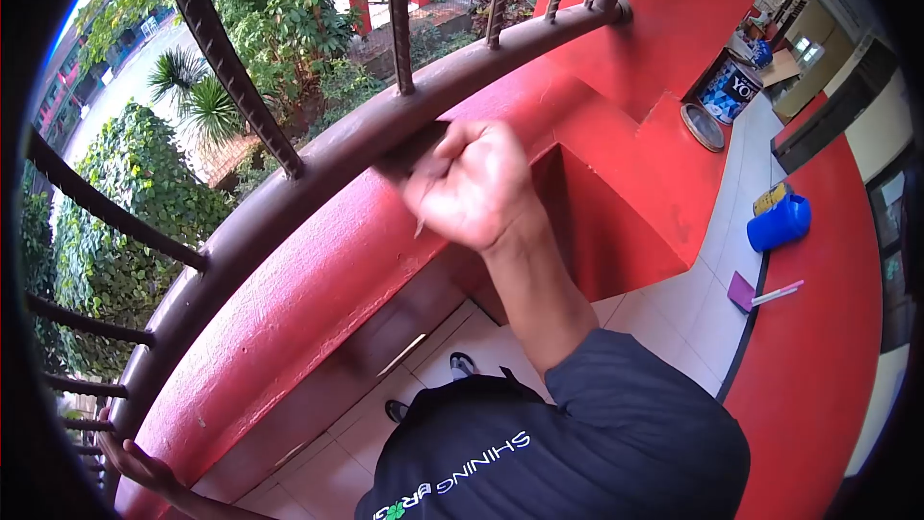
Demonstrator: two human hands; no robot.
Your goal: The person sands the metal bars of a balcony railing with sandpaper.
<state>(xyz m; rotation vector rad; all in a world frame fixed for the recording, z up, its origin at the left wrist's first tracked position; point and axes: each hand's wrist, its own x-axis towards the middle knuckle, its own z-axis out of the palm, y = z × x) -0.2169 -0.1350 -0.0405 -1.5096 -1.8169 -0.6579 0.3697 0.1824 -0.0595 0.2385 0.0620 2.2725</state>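
Note:
My right hand is at the middle of the head view, just under the brown metal rail, with its fingers curled round a dark flat thing that I cannot make out. That thing is against the underside of the rail, above the red rounded ledge. At the lower left, my left hand is at the far end of the railing, its fingers partly hidden near the bars.
A paint can and a round lid stand on the red surface at the upper right. Below them are a blue container and a purple dustpan. Plants grow beyond the ribbed bars.

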